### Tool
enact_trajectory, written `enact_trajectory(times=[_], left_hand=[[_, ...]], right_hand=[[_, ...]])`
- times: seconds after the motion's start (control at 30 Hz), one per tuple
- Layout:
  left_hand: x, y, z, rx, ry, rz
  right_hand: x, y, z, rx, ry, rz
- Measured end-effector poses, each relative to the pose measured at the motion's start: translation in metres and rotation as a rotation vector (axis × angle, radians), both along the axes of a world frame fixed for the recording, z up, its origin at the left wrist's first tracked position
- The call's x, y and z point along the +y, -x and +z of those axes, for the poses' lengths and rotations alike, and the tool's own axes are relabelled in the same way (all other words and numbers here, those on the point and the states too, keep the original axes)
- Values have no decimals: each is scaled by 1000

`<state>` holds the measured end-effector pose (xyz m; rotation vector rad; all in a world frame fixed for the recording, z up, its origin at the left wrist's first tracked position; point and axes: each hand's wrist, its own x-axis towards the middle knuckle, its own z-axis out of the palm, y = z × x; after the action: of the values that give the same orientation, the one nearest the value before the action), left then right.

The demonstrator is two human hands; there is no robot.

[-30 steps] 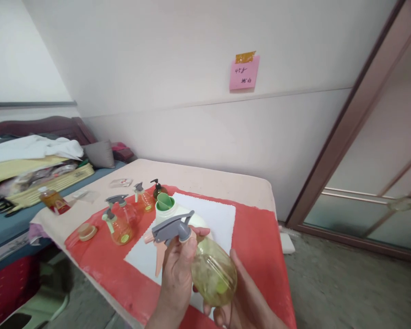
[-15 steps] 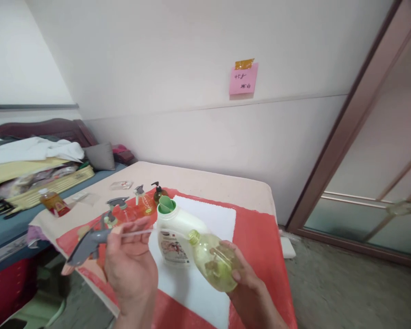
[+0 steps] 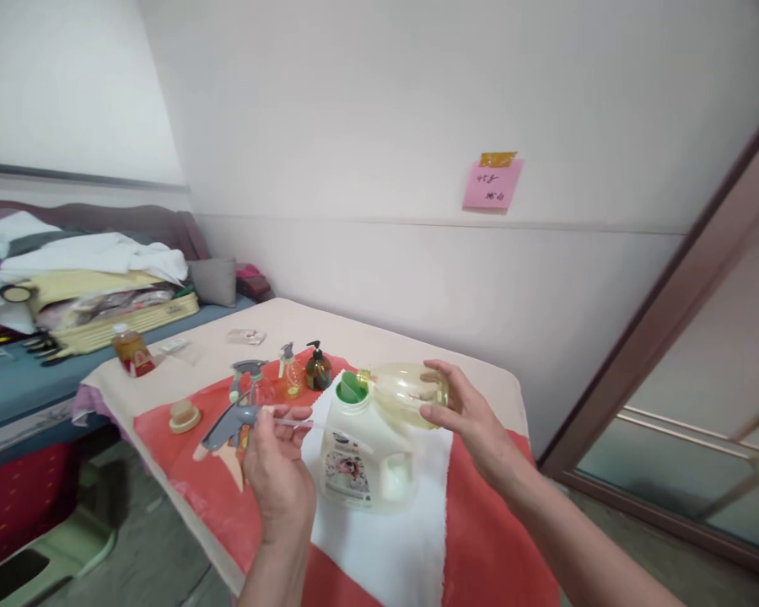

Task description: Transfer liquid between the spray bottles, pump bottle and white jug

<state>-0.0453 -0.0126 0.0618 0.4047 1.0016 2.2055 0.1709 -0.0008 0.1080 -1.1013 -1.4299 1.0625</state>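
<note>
My right hand (image 3: 474,417) holds a yellow-green transparent spray bottle body (image 3: 401,390) on its side, its open neck tipped over the green funnel (image 3: 352,388) that sits in the mouth of a white detergent jug (image 3: 362,451). My left hand (image 3: 278,472) grips the grey spray trigger head (image 3: 231,424) with its pink lever and thin dip tube, held left of the jug. The jug stands on a white cloth (image 3: 392,539) over a red mat (image 3: 487,539).
Small spray bottles (image 3: 287,375), a dark pump bottle (image 3: 318,371) and a round lid (image 3: 184,416) stand at the back left of the table (image 3: 304,320). An amber bottle (image 3: 131,351) sits near the left edge. A bed with piled bedding (image 3: 88,278) lies left; a door frame (image 3: 670,312) right.
The trigger head came off the bottle and moved left in my left hand. My right hand lifted the bottle body and tipped it over the funnel on the jug. The view shifted left.
</note>
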Motion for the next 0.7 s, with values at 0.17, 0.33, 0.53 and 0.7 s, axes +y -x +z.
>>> enact_trajectory(times=[0.17, 0.33, 0.53, 0.7], left_hand=[[-1, 5, 2, -24, -22, -16], [-2, 5, 3, -25, -25, -41], [-3, 5, 1, -47, -44, -67], [-1, 9, -1, -70, -64, -61]], right_hand=[[18, 4, 29, -302, -80, 28], [30, 22, 62, -432, -103, 11], [41, 52, 87, -507, -148, 4], [42, 68, 97, -604, -188, 65]])
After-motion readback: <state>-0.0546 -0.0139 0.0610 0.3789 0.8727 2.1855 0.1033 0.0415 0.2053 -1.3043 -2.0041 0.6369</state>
